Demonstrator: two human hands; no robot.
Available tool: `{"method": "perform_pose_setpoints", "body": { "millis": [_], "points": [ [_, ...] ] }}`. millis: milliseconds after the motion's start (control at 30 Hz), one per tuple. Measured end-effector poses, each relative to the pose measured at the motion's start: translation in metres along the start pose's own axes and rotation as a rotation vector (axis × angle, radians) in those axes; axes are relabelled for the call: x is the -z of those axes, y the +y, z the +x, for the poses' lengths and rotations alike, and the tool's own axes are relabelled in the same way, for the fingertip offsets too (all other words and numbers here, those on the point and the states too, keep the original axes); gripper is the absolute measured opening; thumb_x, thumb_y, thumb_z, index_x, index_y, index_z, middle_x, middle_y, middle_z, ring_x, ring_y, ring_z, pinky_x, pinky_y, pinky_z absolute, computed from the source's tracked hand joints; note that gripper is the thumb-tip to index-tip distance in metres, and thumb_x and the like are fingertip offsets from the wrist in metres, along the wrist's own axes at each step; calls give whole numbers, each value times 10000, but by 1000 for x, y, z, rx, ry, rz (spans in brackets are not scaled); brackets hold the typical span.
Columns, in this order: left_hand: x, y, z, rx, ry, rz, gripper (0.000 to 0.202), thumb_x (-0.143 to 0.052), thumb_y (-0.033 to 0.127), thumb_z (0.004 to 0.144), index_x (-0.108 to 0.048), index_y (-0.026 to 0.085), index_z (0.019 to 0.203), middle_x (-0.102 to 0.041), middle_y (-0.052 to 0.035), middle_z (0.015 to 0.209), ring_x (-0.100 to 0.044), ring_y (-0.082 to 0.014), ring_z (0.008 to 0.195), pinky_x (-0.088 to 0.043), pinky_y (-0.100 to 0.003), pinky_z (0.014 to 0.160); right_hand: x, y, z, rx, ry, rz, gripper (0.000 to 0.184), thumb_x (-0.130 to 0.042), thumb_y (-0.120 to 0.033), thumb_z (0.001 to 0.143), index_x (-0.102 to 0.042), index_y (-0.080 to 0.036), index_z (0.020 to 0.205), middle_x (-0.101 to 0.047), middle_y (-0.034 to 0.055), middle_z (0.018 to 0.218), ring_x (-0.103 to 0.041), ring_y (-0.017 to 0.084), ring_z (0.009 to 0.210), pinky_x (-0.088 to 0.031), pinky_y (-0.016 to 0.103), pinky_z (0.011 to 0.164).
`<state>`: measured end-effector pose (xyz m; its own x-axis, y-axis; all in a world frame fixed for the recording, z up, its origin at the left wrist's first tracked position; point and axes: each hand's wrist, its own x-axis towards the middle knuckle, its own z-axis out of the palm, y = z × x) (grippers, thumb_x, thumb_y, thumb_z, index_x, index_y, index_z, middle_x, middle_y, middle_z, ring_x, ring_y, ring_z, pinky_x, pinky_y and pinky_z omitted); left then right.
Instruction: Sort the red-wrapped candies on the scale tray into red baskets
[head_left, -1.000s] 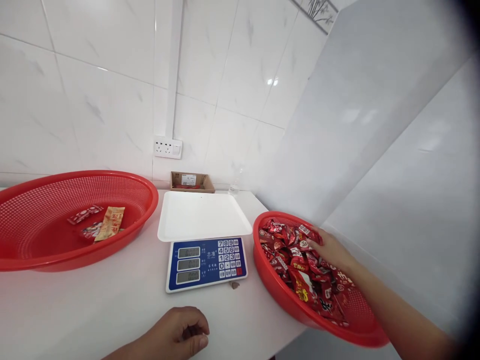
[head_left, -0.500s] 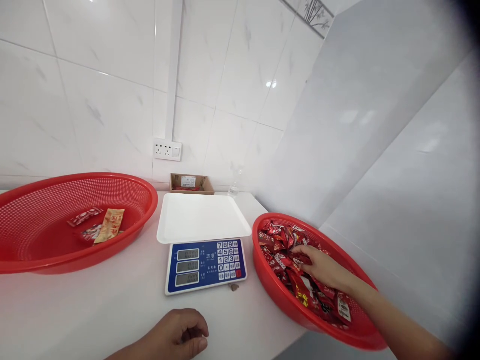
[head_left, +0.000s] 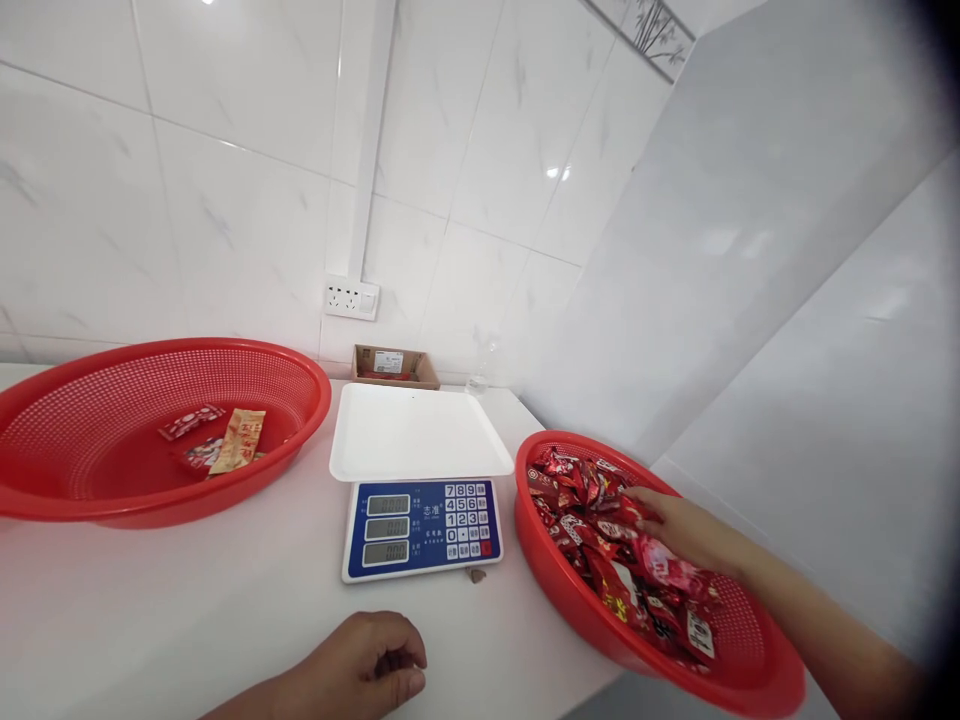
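My right hand [head_left: 686, 528] reaches into the red basket [head_left: 544, 580] on the right, its bent fingers down among red snack packets [head_left: 619, 590]. Its fingertips are partly hidden, and I cannot make out what is between them. A pink shiny packet [head_left: 664, 565] lies just below this hand. My left hand [head_left: 367, 662] rests on the white table, loosely curled with the thumb close to the fingers and nothing in it. Beyond it stands a digital scale [head_left: 424, 530] with a blue keypad panel and a bare white tray [head_left: 420, 432].
Another red basket [head_left: 300, 440] on the left holds a few packets, one of them yellowish [head_left: 238, 440]. A cardboard box [head_left: 396, 367] and a clear plastic bottle [head_left: 480, 375] stand by the wall. A small brown piece [head_left: 476, 574] lies beside the scale.
My right hand has shifted a little to the right within the basket, and the pink packet now shows below it. The view has turned slightly left. My left hand stays curled on the table.
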<state>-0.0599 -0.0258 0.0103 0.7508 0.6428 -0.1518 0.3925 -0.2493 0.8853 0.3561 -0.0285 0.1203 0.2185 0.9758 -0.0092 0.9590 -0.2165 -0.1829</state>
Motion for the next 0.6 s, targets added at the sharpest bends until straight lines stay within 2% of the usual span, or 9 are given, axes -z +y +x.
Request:
{"method": "perform_pose_setpoints", "body": {
  "millis": [133, 200, 267, 400, 533, 600],
  "points": [
    [0, 1, -1, 2, -1, -4, 217, -494, 344, 791, -630, 200, 880, -624, -14, 876, -540, -137, 755, -422, -214, 664, 17, 3, 4, -10, 4, 50, 277, -512, -271, 625, -651, -257, 864, -715, 30, 948, -630, 291, 921, -474, 400, 831],
    [0, 1, -1, 8, -3, 4, 213, -496, 334, 787, -631, 199, 880, -625, -16, 871, -542, -137, 753, -422, -212, 659, 24, 0, 7, -26, 42, 70, 288, -508, -292, 642, -635, -250, 897, -709, 46, 965, -622, 308, 932, -459, 437, 849],
    [0, 1, 0, 19, -6, 7, 213, -500, 329, 782, -634, 197, 881, -628, -19, 870, -547, -137, 754, -425, -210, 658, 27, -9, 12, 1, 52, 111, 312, -470, -331, 701, -610, -236, 963, -698, 46, 1004, -619, 290, 956, -462, 421, 864],
    [0, -3, 2, 8, -11, -11, 223, -517, 324, 770, -645, 193, 898, -636, -33, 888, -560, -143, 765, -437, -212, 665, 24, -54, 24, 79, -9, 403, 403, -442, -367, 777, -525, -207, 1137, -685, 43, 1049, -617, 242, 1002, -486, 361, 875],
    [-1, -7, 3, -9, -2, -31, 225, -526, 322, 766, -654, 192, 897, -639, -36, 895, -561, -142, 755, -439, -208, 651, 18, -118, 36, 41, -57, 723, 484, -467, -352, 802, -421, -209, 1261, -662, 67, 1102, -638, 222, 970, -526, 352, 837],
    [-1, -9, 3, -16, 4, -34, 230, -526, 334, 770, -655, 194, 899, -640, -34, 886, -557, -139, 745, -437, -206, 643, 17, -141, 41, 61, -87, 850, 548, -468, -371, 817, -345, -200, 1323, -612, 95, 1184, -611, 206, 1027, -525, 326, 850]
  ]
}}
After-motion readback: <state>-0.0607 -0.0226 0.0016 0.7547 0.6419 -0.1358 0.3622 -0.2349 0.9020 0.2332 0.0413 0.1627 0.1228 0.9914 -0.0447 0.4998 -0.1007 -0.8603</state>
